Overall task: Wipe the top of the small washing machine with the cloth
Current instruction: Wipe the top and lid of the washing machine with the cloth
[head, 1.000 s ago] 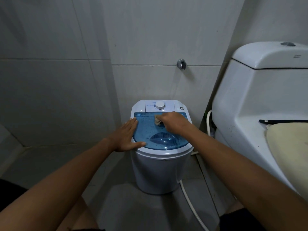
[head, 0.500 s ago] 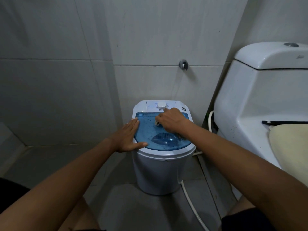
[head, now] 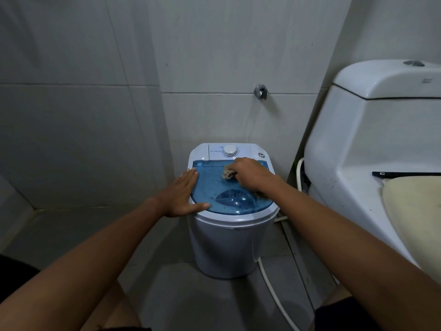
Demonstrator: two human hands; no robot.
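In the corner of a tiled bathroom, grey wall tiles (head: pixel 95 115) fill most of the view, floor (head: pixel 179 295) below. Toilet (head: pixel 358 151) at 3 o'clock, big white tank, cream seat cover (head: pixel 417 211) at its near end. Small washing machine (head: pixel 229 247) sits dead centre on the floor, just beside the toilet base, white hose (head: pixel 274 287) trailing off toward 5 o'clock. Blue see-through lid (head: pixel 214 187) covers most of the machine top, speckled with spots; white control strip at 12 o'clock of the lid with a round dial (head: pixel 230 150). Wall tap (head: pixel 261 91) above it at 12. Left hand (head: pixel 181 194) lies flat, fingers straight, on the 9 o'clock rim of the top, steadying it, holding nothing. Right hand (head: pixel 250 174) at about 1 o'clock on the lid, grip curled tight round the cloth (head: pixel 228 173), a small beige wad poking out on the thumb side and touching the lid just below the dial. Judged mid-wipe; the near half of the lid looks undone, spots visible there. Risks: wad is bunched small, so a stroke covers little and may just smear the spots; a push toward 12 could knock the dial and turn it; hard pressure on the thin lid could flex it or rock the light tub if the left hand lifts.
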